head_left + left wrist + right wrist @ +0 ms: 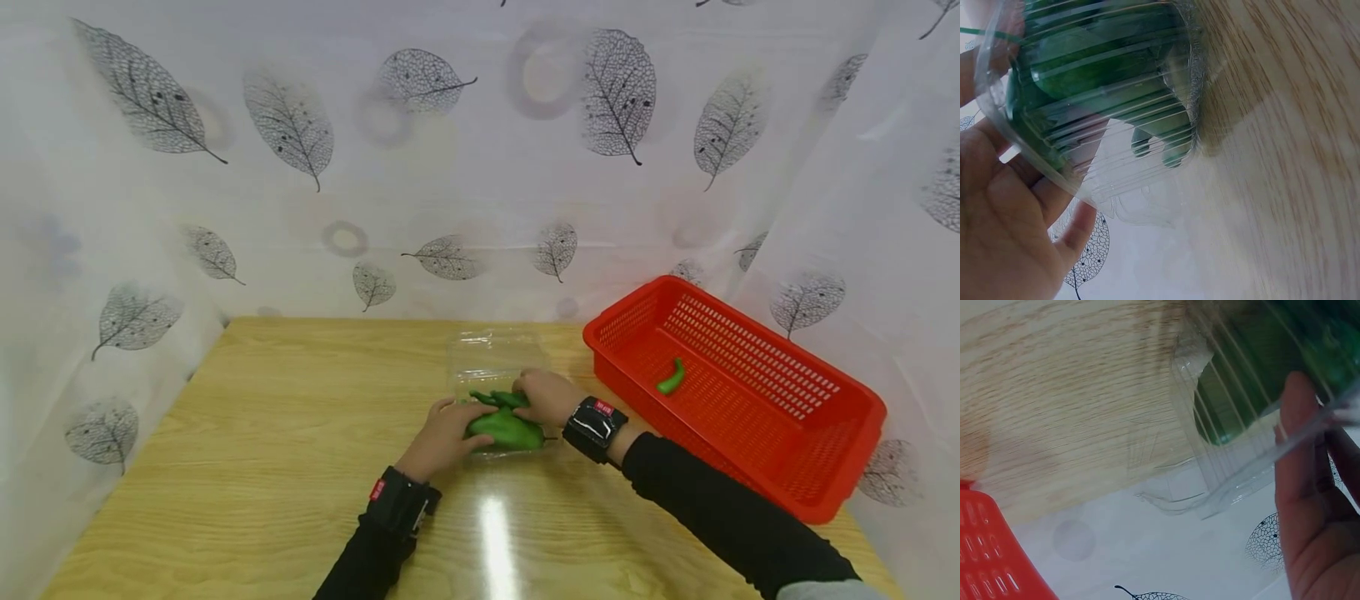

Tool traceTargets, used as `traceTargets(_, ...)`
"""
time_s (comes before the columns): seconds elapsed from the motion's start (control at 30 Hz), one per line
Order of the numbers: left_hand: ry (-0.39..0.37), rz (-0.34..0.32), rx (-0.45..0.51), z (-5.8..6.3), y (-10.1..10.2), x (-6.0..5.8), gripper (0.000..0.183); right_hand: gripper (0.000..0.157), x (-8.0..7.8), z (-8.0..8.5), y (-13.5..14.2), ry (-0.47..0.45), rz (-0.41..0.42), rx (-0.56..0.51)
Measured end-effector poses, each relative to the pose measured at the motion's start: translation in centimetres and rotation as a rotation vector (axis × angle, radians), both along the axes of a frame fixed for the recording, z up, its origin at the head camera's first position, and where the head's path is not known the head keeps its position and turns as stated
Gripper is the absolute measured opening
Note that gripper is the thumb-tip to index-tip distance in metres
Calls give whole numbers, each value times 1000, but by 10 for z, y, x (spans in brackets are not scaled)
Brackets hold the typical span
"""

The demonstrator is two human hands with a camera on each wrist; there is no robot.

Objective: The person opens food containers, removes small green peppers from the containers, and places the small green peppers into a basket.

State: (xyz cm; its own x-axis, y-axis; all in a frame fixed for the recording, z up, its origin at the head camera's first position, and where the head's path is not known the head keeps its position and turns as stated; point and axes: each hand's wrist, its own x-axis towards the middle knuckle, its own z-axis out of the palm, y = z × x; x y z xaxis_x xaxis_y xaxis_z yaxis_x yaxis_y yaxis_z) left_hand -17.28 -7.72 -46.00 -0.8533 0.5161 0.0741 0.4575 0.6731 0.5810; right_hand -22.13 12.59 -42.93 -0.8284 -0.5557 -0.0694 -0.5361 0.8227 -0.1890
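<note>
A clear plastic clamshell box (pixel 491 367) lies on the table with its lid folded back. Inside sits a large green pepper (pixel 506 430), stem to the right, with slimmer green chili peppers (pixel 483 398) behind it. My left hand (pixel 444 437) reaches over the box's left side, its fairly straight fingers and thumb touching the large pepper. Over the right side, my right hand (pixel 551 398) pinches a dark green chili pepper (pixel 510 399) between thumb and fingers. Through the ribbed wall, the left wrist view shows the peppers (pixel 1097 69) packed together.
A red perforated plastic basket (pixel 750 467) stands to the right, near my right forearm. One curved green chili pepper (pixel 672 377) lies in it. A patterned white curtain (pixel 480 167) hangs behind the wooden table (pixel 300 400).
</note>
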Motion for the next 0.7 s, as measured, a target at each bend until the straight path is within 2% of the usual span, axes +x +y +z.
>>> traceTargets(0.33,20,-11,-9,0,1,0,47,14,2,-2,-3,4,-12,-23)
traceTargets(0.47,31,-7,-11,-1,1,0,47,14,3,-1,-2,46,0,-38)
traceTargets(0.7,27,5,-11,2,1,2,46,22,13,23,1,125,13,-173)
